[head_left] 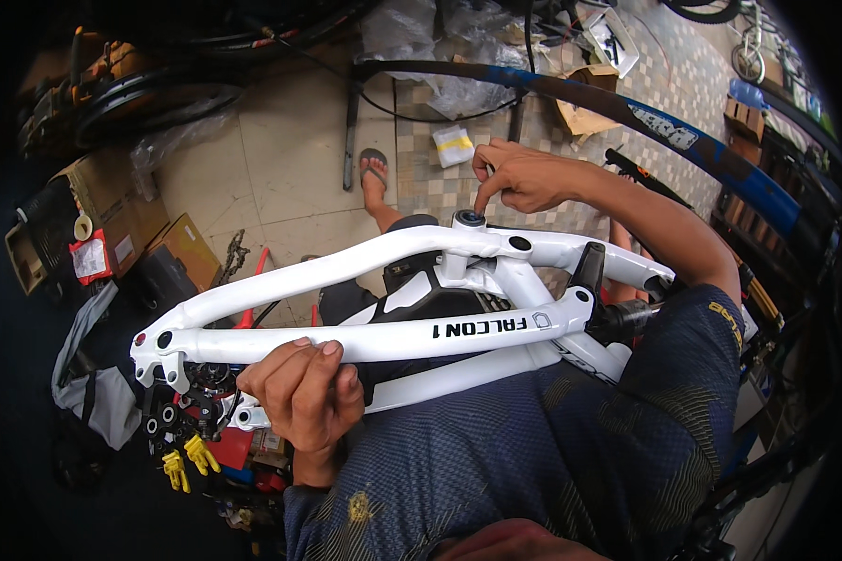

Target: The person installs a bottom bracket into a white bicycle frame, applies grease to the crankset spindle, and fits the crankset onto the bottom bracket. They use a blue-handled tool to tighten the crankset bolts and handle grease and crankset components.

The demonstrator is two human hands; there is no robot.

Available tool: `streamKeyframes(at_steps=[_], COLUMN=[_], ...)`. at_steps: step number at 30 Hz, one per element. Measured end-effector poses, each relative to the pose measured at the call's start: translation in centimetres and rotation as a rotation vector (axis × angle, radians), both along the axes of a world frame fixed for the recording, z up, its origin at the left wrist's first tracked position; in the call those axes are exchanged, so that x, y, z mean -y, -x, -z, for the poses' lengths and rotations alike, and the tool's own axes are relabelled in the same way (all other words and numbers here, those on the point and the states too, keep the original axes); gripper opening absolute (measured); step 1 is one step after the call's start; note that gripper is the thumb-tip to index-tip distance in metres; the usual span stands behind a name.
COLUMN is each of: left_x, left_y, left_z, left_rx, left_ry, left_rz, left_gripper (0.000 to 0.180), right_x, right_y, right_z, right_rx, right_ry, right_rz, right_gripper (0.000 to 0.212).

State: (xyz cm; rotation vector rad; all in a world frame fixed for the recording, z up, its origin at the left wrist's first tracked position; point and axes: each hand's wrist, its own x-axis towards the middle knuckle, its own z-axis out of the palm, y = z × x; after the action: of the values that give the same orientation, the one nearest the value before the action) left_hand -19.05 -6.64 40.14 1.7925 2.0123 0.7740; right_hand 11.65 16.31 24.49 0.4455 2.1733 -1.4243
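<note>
A white bicycle frame lies across my lap, its long tubes running left to right. My left hand is closed on the lower white tube near its left part, fingertips over the top edge. My right hand is above the frame's far side, fingers bent and apart. One of its fingertips reaches down to the black ring in the short round tube end. I see nothing held in that hand. A black shock absorber sits at the frame's right end, partly covered by my sleeve.
A blue bent tube arches across the far right. Cardboard boxes and a wheel rim stand at left. Yellow parts hang below the frame's left end. Plastic bags and a small white packet lie on the tiled floor.
</note>
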Motion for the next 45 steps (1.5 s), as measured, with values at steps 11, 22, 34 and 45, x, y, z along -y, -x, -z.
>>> streamKeyframes(at_steps=[11, 22, 34, 45], left_x=[0.3, 0.2, 0.4, 0.1], left_y=[0.2, 0.3, 0.4, 0.4], left_z=[-0.1, 0.0, 0.0, 0.0], left_rx=[0.003, 0.003, -0.002, 0.015], left_ry=[0.012, 0.021, 0.007, 0.001], left_rz=[0.008, 0.023, 0.028, 0.015], left_gripper=[0.017, 0.018, 0.018, 0.019], right_x=[1.8, 1.7, 2.3, 1.8], right_y=[1.1, -0.2, 0.1, 2.1], right_z=[1.2, 1.6, 1.6, 0.4], right_rx=[0.264, 0.545, 0.475, 0.592], right_ry=[0.465, 0.742, 0.672, 0.611], right_rz=[0.295, 0.685, 0.618, 0.584], right_gripper=[0.035, 0.036, 0.038, 0.037])
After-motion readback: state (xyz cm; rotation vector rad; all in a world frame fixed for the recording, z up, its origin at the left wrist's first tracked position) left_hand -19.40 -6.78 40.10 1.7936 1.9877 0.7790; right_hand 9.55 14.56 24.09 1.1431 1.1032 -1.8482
